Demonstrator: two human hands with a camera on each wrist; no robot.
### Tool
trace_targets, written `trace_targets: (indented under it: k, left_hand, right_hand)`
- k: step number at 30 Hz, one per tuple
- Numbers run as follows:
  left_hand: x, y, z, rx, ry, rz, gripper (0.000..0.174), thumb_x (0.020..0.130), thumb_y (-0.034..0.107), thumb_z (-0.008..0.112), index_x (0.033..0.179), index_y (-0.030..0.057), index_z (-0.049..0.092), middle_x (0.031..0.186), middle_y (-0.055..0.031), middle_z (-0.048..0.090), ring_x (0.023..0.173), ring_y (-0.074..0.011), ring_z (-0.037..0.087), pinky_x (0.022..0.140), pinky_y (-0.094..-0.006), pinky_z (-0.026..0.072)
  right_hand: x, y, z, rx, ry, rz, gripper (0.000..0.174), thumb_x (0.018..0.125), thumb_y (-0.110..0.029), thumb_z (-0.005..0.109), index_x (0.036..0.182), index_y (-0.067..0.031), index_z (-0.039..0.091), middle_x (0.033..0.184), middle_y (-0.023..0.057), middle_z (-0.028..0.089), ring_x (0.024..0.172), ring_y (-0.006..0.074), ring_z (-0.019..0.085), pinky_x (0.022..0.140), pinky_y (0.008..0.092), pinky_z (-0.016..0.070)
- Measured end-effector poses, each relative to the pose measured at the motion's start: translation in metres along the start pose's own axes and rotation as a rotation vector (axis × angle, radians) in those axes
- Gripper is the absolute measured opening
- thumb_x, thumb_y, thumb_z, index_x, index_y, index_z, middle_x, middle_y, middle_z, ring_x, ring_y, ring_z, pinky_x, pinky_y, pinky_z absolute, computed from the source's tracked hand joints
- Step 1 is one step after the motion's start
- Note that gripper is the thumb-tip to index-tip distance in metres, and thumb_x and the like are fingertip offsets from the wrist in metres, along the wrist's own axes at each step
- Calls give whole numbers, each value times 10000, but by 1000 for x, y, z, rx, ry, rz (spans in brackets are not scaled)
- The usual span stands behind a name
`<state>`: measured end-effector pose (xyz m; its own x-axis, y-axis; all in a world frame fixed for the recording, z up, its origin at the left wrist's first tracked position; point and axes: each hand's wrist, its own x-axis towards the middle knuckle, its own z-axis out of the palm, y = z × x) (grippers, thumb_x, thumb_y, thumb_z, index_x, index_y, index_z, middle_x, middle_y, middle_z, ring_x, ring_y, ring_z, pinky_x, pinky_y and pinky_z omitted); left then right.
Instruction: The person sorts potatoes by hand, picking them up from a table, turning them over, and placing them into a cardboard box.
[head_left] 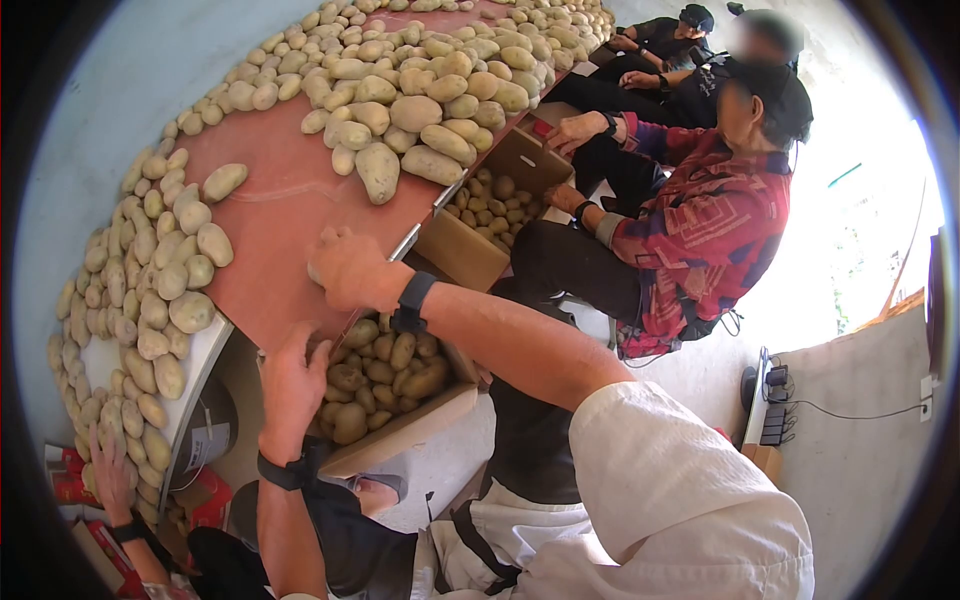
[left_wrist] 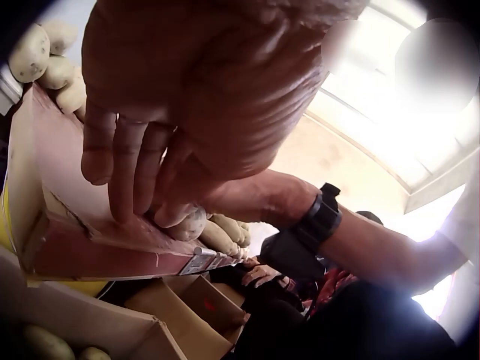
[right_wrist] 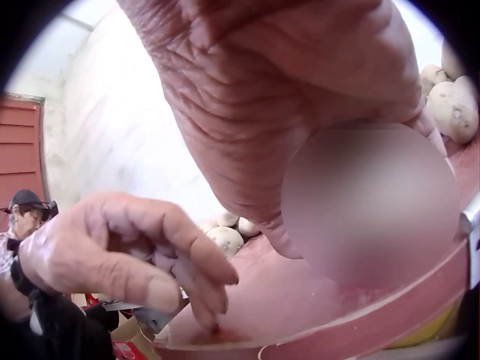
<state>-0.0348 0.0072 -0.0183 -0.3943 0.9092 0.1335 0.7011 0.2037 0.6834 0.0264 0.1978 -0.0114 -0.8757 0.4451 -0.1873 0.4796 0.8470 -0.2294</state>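
My left hand point(head_left: 293, 385) is at the near edge of the red tabletop point(head_left: 270, 240). Its fingers hang loosely in the left wrist view, with nothing held. Bent over the board farther along is my right hand point(head_left: 355, 272), back upward. In the left wrist view a pale potato point(left_wrist: 187, 225) shows right at that hand's fingertips. A blurred patch covers the space between thumb and fingers in the right wrist view, so I cannot tell whether it grips the potato. Below both hands stands a cardboard box point(head_left: 400, 430) with potatoes point(head_left: 385, 375) inside.
Heaped potatoes point(head_left: 430, 90) cover the far tabletop, and more point(head_left: 140, 290) line its left side. A seated person in a patterned red shirt point(head_left: 700, 220) works beside another potato box point(head_left: 460, 255). Another person's hand point(head_left: 112, 470) reaches in at lower left, near a dark bucket point(head_left: 210, 430).
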Motion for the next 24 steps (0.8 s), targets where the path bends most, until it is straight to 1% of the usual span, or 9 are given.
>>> trace_targets:
  k: [4,7,10,12,14,16,18,22,24]
  left_hand:
    - [8,-26,-2,-148,45,-194,280,947,70,649,1218,3,651,1098,-219,734,918,-273,746,789,-370,569]
    - [15,-26,-12,-332,78,-357,365,1006,144,584,1314,-52,606,1080,-144,725,938,-189,705,824,-315,542]
    - [19,-21,-21,-440,119,-490,436,1037,239,577,1372,-39,562,1166,-128,696,995,-189,694,785,-304,527]
    - [19,-12,-23,-559,154,-454,469,1051,295,567,1398,-19,540,1213,-114,672,1018,-185,685,781,-302,518]
    - [21,-10,-24,-677,188,-417,503,1065,350,556,1424,0,519,1260,-101,647,1040,-182,675,776,-300,509]
    - [23,-13,-26,-986,55,-398,531,1085,411,508,1473,50,483,1356,-71,599,1134,-163,618,812,-297,495]
    - [24,-20,-26,-1080,50,-368,529,1089,410,497,1487,63,466,1377,-63,586,1187,-174,600,856,-320,503]
    - [23,-17,-27,-1245,56,-333,502,1096,383,482,1500,88,442,1426,-57,549,1291,-190,553,975,-374,509]
    - [25,-8,-26,-1298,103,-345,471,1095,363,489,1468,76,461,1374,-65,569,1243,-195,575,972,-388,509]
  right_hand:
    - [-1,-1,-1,156,11,-59,541,826,-232,670,1342,-80,612,1344,210,575,1200,381,611,975,454,526]
    - [6,4,-5,429,9,-99,494,859,-295,642,1281,-40,636,1248,242,641,1112,401,656,940,466,526]
    - [10,3,2,661,104,-171,467,904,-345,592,1211,1,656,1108,267,693,1022,408,683,903,470,524]
    - [6,-3,2,743,212,-207,465,929,-363,563,1176,17,664,1026,274,712,982,409,691,883,470,524]
    - [0,-13,-8,917,199,-172,483,947,-396,520,1092,41,665,938,311,695,956,482,673,839,517,534]
    - [-5,-24,-16,927,165,-169,480,966,-401,505,1069,40,664,934,311,695,941,487,671,830,517,536]
    - [-8,-34,-14,938,131,-165,481,985,-406,490,1045,39,662,930,310,695,925,491,668,820,517,538]
    - [-15,-48,-17,830,312,-160,492,1032,-402,452,969,35,669,867,297,696,862,481,678,800,524,543]
    - [-18,-52,-20,834,297,-124,494,1039,-399,454,952,35,673,838,290,694,840,475,681,784,526,545]
